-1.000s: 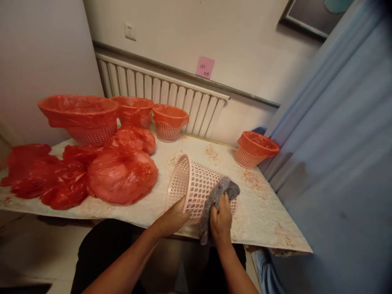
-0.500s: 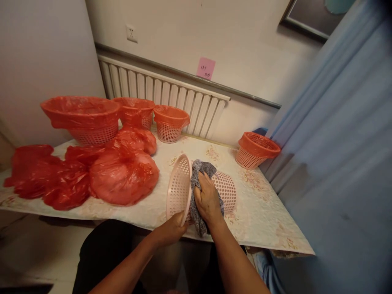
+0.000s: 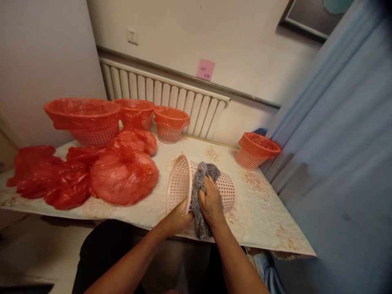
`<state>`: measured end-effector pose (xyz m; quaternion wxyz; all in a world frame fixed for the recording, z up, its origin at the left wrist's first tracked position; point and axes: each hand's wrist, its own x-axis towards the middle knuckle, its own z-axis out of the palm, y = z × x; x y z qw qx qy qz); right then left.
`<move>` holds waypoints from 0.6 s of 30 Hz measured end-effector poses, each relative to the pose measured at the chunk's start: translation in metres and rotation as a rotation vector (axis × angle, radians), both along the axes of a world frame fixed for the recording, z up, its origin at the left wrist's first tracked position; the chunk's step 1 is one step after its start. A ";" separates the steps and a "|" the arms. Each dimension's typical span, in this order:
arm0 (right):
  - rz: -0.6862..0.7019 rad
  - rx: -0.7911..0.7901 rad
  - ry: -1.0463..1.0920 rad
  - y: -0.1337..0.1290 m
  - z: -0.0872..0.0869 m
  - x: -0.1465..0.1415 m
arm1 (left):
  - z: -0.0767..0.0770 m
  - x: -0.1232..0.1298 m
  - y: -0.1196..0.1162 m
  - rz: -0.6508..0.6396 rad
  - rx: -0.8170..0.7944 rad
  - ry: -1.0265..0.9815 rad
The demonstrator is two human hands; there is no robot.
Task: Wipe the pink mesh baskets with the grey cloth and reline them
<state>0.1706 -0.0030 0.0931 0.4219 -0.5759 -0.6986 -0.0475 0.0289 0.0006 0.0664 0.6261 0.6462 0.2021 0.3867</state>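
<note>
At the lower centre of the frame, a pale pink perforated plastic basket (image 3: 227,191) lies on its side on the floral-covered worktop (image 3: 260,222), its open mouth turned toward the left of the frame and its narrower base toward the right. The left hand (image 3: 176,219) grips the lower part of the rim, thumb at the mouth side. The right hand (image 3: 212,203) is closed on a grey cloth (image 3: 199,210), pressing it against the outer wall. A second ago the cloth was near the base; now it lies across the middle of the wall, close to the rim, and over the last half second it has shifted only slightly. The basket has stayed in almost the same place, so the left hand seems to be steadying it while the cloth travels along the mesh. The stretch of wall by the base is again exposed. To the left, a large red plastic bag (image 3: 122,179) sits apart from the basket, with crumpled red bags (image 3: 69,185) beside it. Behind these, at upper left, stand three upright baskets with red liners (image 3: 82,122); another red-lined basket (image 3: 251,157) stands at right, near the blue curtain (image 3: 330,163).
</note>
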 end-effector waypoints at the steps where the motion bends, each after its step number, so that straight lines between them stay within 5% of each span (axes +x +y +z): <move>1: -0.020 0.000 0.022 0.003 -0.002 0.010 | 0.001 0.000 -0.001 -0.017 -0.025 0.003; 7: -0.364 -0.084 0.114 0.008 -0.029 0.091 | 0.002 -0.005 -0.004 -0.064 -0.056 0.028; 10: -0.467 -0.069 0.178 -0.004 -0.046 0.107 | 0.004 -0.004 -0.002 -0.081 -0.053 0.038; 14: -0.457 0.022 0.175 -0.022 -0.065 0.078 | 0.002 -0.002 0.001 -0.132 -0.056 0.018; 18: -0.266 0.040 0.061 -0.036 -0.063 0.025 | -0.005 -0.002 0.004 -0.150 -0.048 -0.009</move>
